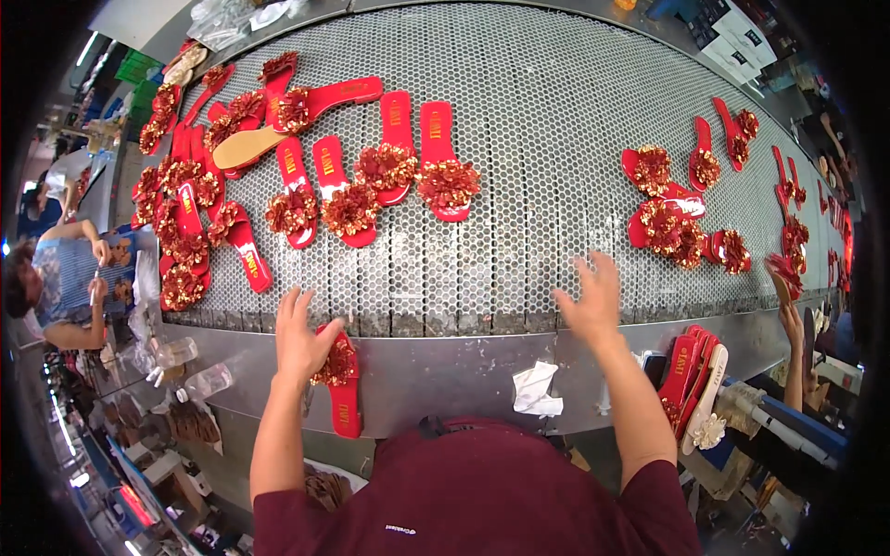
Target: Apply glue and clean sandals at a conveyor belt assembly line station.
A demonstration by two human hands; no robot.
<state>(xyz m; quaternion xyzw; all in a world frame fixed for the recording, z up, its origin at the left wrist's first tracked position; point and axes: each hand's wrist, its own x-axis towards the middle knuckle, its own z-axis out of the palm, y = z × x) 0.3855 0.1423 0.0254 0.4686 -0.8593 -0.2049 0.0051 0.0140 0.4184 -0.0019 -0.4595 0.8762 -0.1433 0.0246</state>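
On the near side of the mesh belt (538, 185), the red sandal (343, 382) is pointing lengthwise beltward, just right of the nearer left hand (300, 341), thumb spread, grip impossible to tell.

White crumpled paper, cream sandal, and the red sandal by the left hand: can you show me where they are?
White crumpled paper (537, 389), head view: middle.
Cream sandal (708, 394), head view: insole middle.
Red sandal (344, 394), head view: insole below flower.

The left hand (300, 345) is perhaps touching the red sandal (344, 398) just right of it; the right hand (594, 304) is hovering.
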